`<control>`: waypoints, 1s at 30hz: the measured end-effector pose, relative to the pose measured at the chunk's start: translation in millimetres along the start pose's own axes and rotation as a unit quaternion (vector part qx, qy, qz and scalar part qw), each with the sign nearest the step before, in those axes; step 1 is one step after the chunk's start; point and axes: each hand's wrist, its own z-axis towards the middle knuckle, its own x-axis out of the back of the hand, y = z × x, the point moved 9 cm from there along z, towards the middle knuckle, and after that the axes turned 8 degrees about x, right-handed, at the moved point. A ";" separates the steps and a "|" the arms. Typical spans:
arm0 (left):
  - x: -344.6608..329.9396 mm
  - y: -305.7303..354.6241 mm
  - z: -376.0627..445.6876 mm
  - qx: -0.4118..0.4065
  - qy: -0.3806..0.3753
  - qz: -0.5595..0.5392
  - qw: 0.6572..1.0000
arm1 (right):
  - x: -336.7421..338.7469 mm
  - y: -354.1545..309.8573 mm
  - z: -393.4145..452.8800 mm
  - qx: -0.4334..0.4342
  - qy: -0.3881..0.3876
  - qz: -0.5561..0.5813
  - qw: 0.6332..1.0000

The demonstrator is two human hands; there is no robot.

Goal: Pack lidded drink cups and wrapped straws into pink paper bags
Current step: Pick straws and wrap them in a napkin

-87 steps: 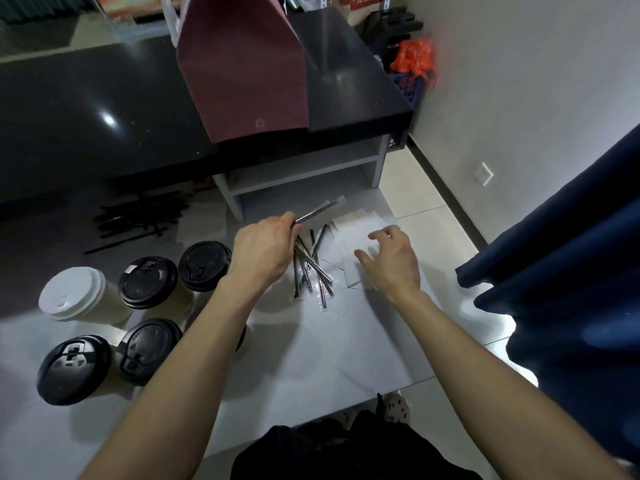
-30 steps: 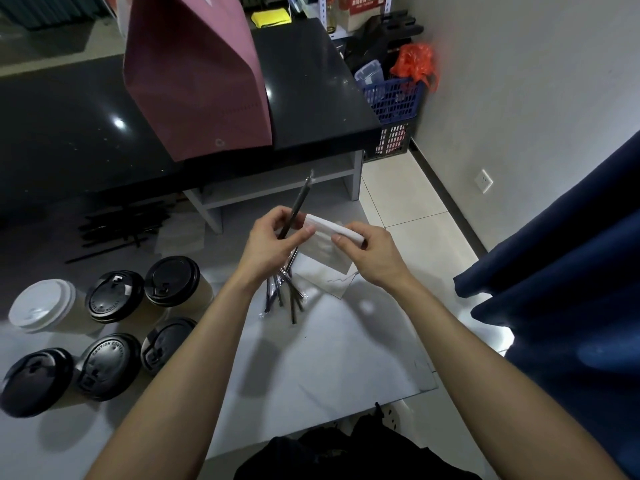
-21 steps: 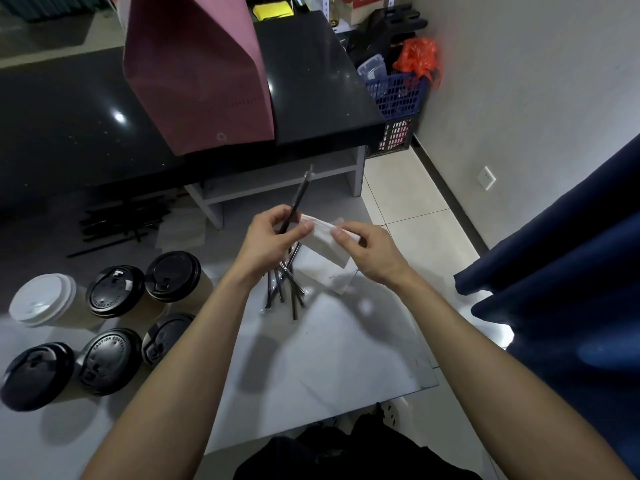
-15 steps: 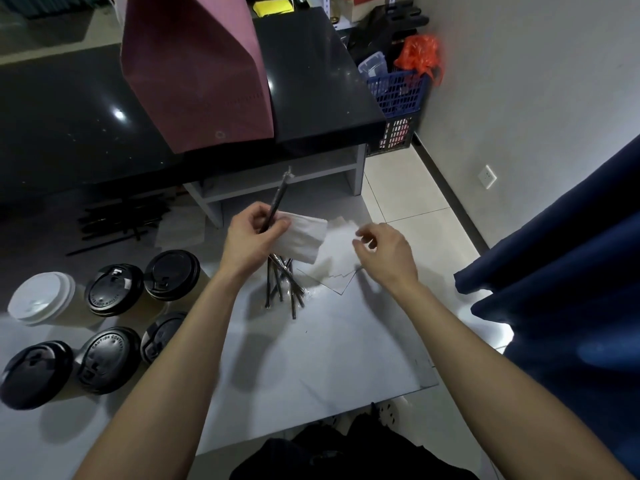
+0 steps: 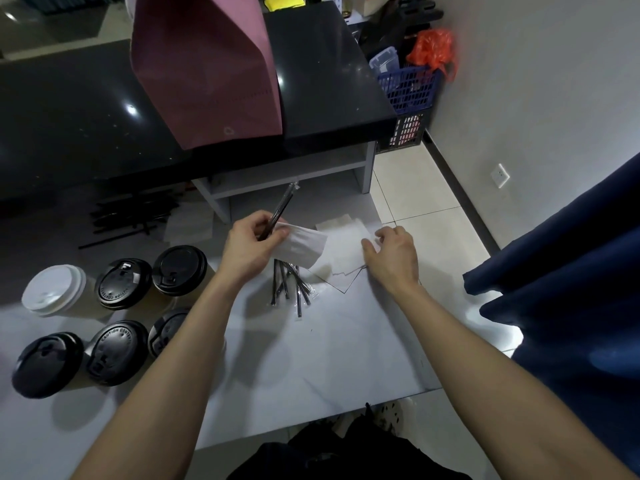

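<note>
Above the straw pile (image 5: 289,289), left hand (image 5: 247,249) now alone grips straw (image 5: 281,210) and napkin (image 5: 300,244); right hand (image 5: 393,254) has let go, pinching the napkin stack (image 5: 341,249).

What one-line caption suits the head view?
Left hand holds a wrapped straw and napkin; right hand reaches the napkin stack.

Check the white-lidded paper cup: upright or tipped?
Upright. The white-lidded paper cup stands on the pale table, lid facing up, beside the black-lidded cups.
</note>
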 end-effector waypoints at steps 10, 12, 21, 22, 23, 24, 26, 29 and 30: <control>-16.6 13.9 -7.5 -0.022 -0.065 0.008 0.998 | 18.3 -2.7 1.3 -0.050 0.026 0.216 0.975; -21.0 16.8 -9.8 -0.025 -0.081 -0.002 0.996 | 26.4 -12.4 3.8 -0.042 0.028 0.275 0.960; -21.5 32.1 -11.5 0.006 -0.081 -0.153 0.985 | 28.1 -83.5 -2.2 0.030 -0.065 0.392 0.917; -18.9 31.4 -10.9 0.009 -0.071 -0.153 0.986 | 25.1 -90.8 -5.5 0.037 -0.076 0.400 0.913; -15.4 30.0 -10.6 0.010 -0.062 -0.153 0.986 | 20.9 -97.6 -9.3 0.040 -0.092 0.412 0.906; -12.0 28.5 -10.7 0.013 -0.056 -0.155 0.986 | 15.3 -104.2 -13.4 0.041 -0.111 0.421 0.899; -3.8 25.2 -12.0 0.023 -0.036 -0.150 0.988 | 4.4 -111.8 -19.5 0.038 -0.128 0.400 0.907; 14.3 15.3 -12.9 0.072 0.010 -0.147 0.986 | 0.9 -109.8 -21.4 -0.002 -0.065 0.355 0.932; 20.1 10.7 -13.1 0.095 0.019 -0.158 0.983 | 2.4 -107.6 -22.0 -0.025 -0.035 0.353 0.935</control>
